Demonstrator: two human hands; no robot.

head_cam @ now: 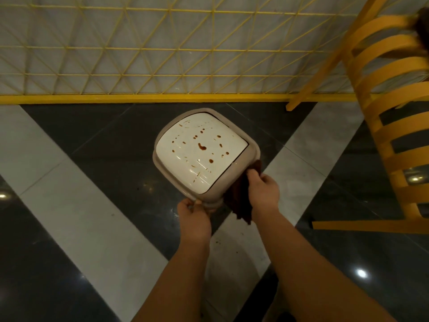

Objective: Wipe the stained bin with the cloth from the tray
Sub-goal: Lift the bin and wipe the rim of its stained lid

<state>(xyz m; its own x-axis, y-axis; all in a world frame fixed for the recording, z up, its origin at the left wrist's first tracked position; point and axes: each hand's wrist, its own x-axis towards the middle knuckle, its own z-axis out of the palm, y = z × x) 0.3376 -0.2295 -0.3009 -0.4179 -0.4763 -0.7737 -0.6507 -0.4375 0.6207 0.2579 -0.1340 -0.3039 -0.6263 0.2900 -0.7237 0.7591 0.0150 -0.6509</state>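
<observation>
A white bin [185, 159] with a swing lid stands on the floor in the middle of the view. Brown stains dot its lid, the largest near the centre. My left hand [193, 217] grips the bin's near rim at the front corner. My right hand [264, 189] presses a dark brown cloth [241, 201] against the bin's right side; the cloth hangs down below the hand. No tray is in view.
A yellow slatted chair [380, 126] stands at the right, its leg close to the bin. A yellow lattice fence [162, 66] with a solid base bar runs across the back. The floor [69, 205] is glossy dark and light tile with a few brown specks near my arms.
</observation>
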